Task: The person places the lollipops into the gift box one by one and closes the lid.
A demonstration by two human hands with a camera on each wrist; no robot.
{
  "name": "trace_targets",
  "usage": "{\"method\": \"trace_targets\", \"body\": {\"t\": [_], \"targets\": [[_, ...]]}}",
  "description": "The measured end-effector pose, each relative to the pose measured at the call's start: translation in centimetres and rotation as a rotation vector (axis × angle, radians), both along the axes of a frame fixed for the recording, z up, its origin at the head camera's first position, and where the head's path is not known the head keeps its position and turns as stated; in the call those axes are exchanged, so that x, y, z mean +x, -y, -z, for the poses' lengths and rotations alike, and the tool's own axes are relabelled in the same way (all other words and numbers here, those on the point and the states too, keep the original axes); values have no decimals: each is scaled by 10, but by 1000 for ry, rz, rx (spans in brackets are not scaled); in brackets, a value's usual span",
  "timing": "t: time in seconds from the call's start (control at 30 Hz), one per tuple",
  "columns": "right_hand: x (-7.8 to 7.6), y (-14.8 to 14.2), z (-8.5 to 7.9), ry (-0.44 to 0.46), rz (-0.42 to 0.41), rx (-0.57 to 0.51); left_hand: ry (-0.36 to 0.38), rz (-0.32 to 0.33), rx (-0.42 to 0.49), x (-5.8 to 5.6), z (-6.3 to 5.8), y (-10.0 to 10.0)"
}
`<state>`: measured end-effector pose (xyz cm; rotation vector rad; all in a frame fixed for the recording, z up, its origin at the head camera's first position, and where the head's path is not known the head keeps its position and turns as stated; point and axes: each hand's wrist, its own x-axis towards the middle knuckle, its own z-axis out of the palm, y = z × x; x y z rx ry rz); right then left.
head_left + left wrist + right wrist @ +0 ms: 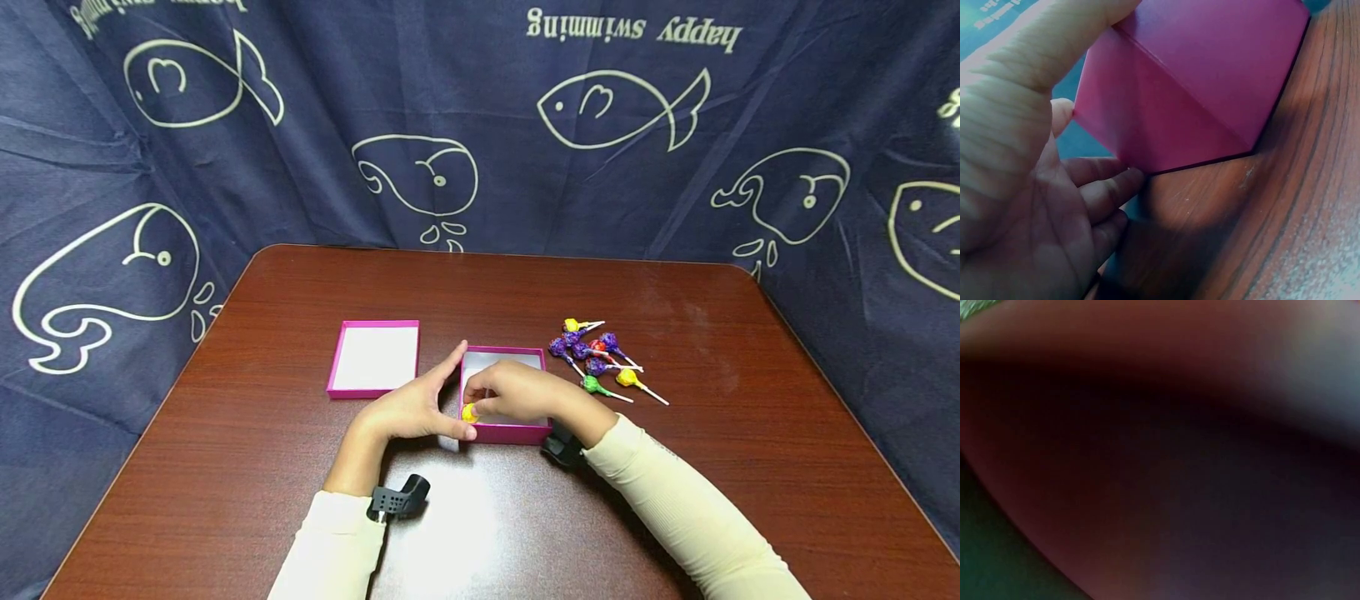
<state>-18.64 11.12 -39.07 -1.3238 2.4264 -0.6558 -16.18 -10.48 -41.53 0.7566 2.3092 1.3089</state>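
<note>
An open pink box [513,434] with a white inside sits on the table. My left hand [416,408] holds its left side, thumb at the front corner and a finger at the back corner. The left wrist view shows the thumb along the top edge and fingertips against the box's pink outer wall [1179,119]. My right hand [517,390] reaches into the box and pinches a yellow lollipop [469,413] at the front left corner; its stick is hidden. Dark blur fills most of the right wrist view.
A matching pink lid [375,358], white inside up, lies left of the box. To the right several wrapped lollipops lie in a loose pile, among them a green lollipop [592,384] and a yellow-wrapped one [627,378]. A dark blue fish-print cloth [495,217] hangs behind the table.
</note>
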Motion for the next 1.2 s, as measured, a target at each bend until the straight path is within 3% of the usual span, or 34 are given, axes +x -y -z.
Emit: {"method": "trace_targets", "body": {"t": [0.47,1.2], "targets": [[1,0,-2,-4,-6,-8,-15,-8,-26,0,1,0],[1,1,-2,60,-42,-10,3,-13,-14,0,-1,0]]}}
